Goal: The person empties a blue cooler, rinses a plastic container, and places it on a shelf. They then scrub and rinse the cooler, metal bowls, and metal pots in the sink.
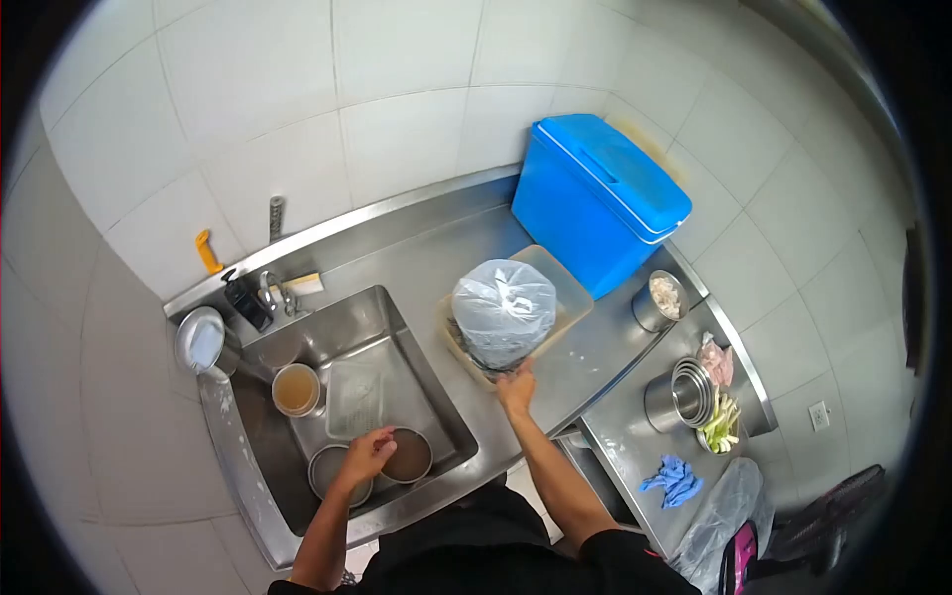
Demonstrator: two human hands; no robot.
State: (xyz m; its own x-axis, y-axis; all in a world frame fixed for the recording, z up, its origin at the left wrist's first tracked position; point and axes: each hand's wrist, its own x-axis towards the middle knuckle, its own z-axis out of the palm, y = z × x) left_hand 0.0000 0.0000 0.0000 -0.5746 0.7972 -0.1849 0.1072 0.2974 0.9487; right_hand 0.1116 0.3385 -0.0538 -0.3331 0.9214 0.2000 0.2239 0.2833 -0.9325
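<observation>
Tub (567, 282) gripped by right hand (516, 388), left hand (368, 456) half-open above sink (432, 405) with three round containers (297, 390), one cooler (585, 203)

Hands (368, 455) over steel sink (371, 349).

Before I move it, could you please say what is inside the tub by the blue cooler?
The tub holds a tied plastic bag; its contents are unclear, and it covers the floor beneath.
</observation>
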